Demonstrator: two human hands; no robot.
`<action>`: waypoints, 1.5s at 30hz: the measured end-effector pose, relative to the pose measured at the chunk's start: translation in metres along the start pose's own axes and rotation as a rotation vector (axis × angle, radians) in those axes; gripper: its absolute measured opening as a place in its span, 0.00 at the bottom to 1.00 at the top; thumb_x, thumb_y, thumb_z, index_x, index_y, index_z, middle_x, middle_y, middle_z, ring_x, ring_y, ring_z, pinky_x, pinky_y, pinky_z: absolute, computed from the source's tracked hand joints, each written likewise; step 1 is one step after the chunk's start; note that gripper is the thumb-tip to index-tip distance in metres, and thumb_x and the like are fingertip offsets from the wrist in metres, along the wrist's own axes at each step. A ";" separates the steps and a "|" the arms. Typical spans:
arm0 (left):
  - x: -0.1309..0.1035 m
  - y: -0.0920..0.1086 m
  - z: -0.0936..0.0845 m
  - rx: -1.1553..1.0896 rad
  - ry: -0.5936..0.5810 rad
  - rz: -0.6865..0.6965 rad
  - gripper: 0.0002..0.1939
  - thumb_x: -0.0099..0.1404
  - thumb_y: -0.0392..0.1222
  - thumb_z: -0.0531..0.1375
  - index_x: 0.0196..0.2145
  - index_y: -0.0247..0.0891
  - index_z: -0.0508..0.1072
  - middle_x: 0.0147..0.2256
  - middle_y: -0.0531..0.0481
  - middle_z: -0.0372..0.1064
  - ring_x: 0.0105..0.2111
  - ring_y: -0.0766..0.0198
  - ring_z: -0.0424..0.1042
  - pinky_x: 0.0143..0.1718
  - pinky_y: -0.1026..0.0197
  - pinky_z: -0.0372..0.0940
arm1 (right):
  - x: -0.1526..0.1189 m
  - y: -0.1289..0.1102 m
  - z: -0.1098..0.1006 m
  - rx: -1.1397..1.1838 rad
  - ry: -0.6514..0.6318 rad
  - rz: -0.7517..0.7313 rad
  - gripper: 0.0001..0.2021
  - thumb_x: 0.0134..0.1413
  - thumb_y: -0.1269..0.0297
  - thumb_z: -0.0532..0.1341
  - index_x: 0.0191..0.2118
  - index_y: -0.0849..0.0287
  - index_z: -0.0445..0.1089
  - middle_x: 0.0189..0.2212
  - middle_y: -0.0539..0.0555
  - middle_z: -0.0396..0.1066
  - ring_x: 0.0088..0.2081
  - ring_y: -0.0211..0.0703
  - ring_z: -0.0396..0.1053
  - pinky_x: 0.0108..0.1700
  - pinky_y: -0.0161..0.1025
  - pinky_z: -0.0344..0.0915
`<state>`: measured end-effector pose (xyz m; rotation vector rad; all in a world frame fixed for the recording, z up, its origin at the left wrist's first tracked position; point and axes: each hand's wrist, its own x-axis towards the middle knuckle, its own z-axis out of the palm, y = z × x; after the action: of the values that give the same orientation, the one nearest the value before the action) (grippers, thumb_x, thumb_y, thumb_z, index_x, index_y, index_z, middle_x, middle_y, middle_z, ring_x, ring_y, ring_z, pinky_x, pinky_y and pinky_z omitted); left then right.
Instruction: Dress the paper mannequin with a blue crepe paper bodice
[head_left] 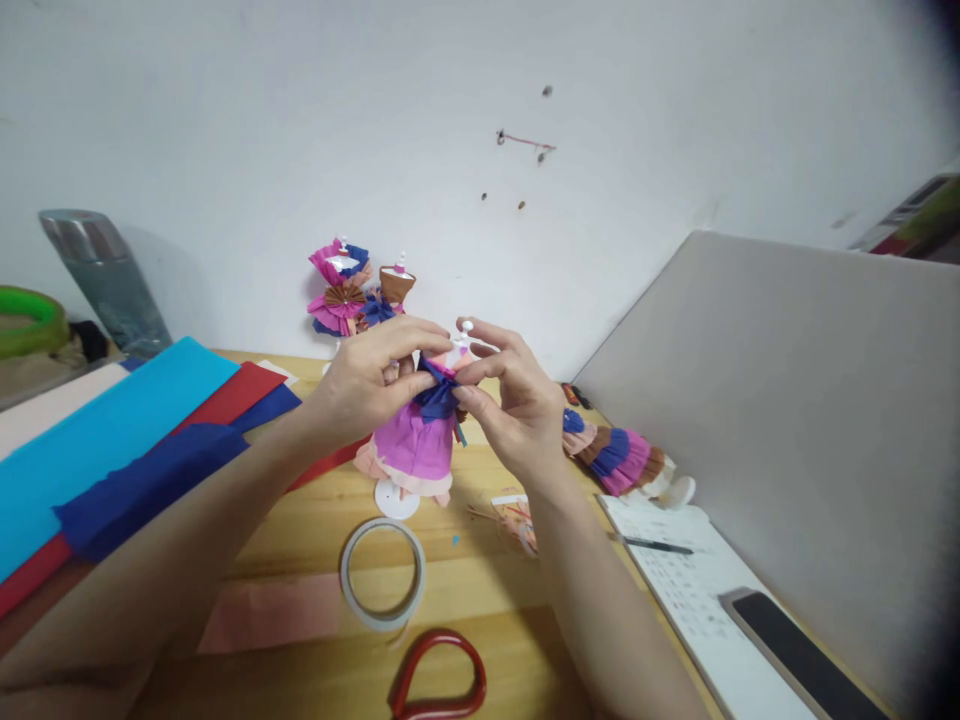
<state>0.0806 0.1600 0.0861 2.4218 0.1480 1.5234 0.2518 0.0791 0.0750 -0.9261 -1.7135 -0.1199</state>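
Note:
In the head view a small white dress form (466, 328) stands upright on a round white base (396, 500). It wears a purple crepe paper skirt (414, 445) with a pale pink hem. Around its waist sits gathered dark blue crepe paper (438, 398). My left hand (367, 375) pinches the blue paper from the left, thumb at the front. From the right, my right hand (514, 395) pinches the same paper between thumb and fingers, the other fingers curled behind the form's neck. Part of the bodice is hidden by my fingers.
A tape roll (382, 574) and red-handled scissors (442, 672) lie in front. Coloured crepe sheets (127, 400) and a bottle (109, 280) are at left. Dressed forms (341, 290) stand behind; another (619, 455) lies at right near a notebook (667, 580) and phone (802, 650).

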 end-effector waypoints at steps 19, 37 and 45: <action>-0.005 -0.011 0.014 -0.466 -0.020 -0.385 0.31 0.56 0.31 0.62 0.59 0.38 0.65 0.44 0.43 0.72 0.32 0.67 0.72 0.29 0.66 0.69 | 0.003 -0.004 -0.002 -0.020 -0.052 -0.049 0.03 0.58 0.66 0.63 0.32 0.53 0.71 0.59 0.55 0.65 0.64 0.53 0.59 0.61 0.57 0.63; -0.002 0.000 0.017 -0.555 0.031 -0.532 0.34 0.51 0.33 0.63 0.57 0.40 0.66 0.39 0.50 0.64 0.31 0.69 0.68 0.31 0.65 0.68 | 0.002 -0.003 -0.001 -0.092 -0.024 -0.125 0.05 0.56 0.72 0.63 0.33 0.53 0.70 0.59 0.54 0.64 0.64 0.54 0.59 0.60 0.59 0.62; -0.004 0.001 0.017 -0.524 0.015 -0.520 0.33 0.53 0.34 0.62 0.58 0.41 0.64 0.40 0.50 0.63 0.29 0.71 0.66 0.28 0.66 0.65 | 0.001 -0.003 0.002 -0.047 0.029 -0.071 0.05 0.56 0.71 0.64 0.33 0.52 0.70 0.58 0.54 0.66 0.62 0.52 0.61 0.60 0.57 0.63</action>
<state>0.0943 0.1552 0.0761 1.7803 0.3095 1.1620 0.2484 0.0787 0.0759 -0.8942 -1.7236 -0.2200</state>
